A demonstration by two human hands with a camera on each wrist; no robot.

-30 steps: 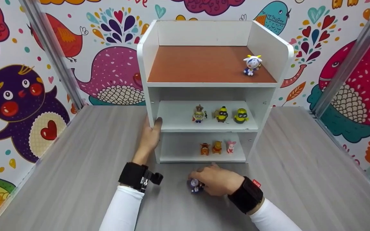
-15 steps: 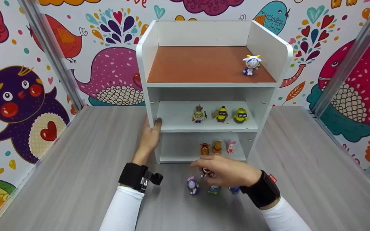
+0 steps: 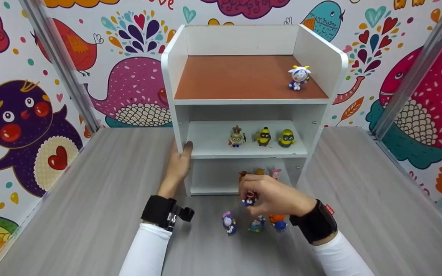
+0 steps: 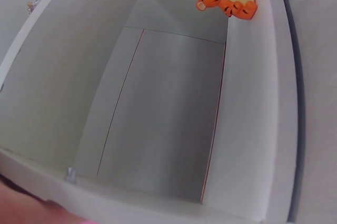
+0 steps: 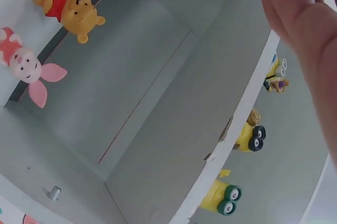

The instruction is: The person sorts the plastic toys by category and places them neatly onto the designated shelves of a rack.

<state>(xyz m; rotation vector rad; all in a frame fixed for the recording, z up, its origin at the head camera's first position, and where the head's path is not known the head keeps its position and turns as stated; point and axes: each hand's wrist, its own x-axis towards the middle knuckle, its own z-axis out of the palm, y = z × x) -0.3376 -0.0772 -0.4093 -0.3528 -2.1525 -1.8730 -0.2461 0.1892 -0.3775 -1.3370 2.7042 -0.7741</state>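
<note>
In the head view my left hand [image 3: 178, 163] grips the left side panel of a white shelf unit [image 3: 183, 126], thumb on its front edge. My right hand [image 3: 276, 193] is in front of the bottom shelf, thumb and fingers curled round a small dark-and-white figurine [image 3: 250, 198]; much of that figurine is hidden. Below it on the grey surface stand a purple figurine with a pink top [image 3: 228, 223], a green-blue figurine [image 3: 256, 224] and an orange-and-blue figurine [image 3: 278, 223]. In the right wrist view only part of the right hand [image 5: 303, 11] shows.
The bottom shelf bears an orange tiger figurine [image 4: 231, 0], a yellow bear figurine [image 5: 68, 8] and a pink pig figurine [image 5: 23, 63]. Several yellow goggled figurines [image 3: 263, 137] stand on the middle shelf. A white cow figurine [image 3: 299, 78] is on the brown top.
My right hand has left the purple figurine, moved right and upward, and taken hold of the dark-and-white one. The left hand has stayed at the side panel.
</note>
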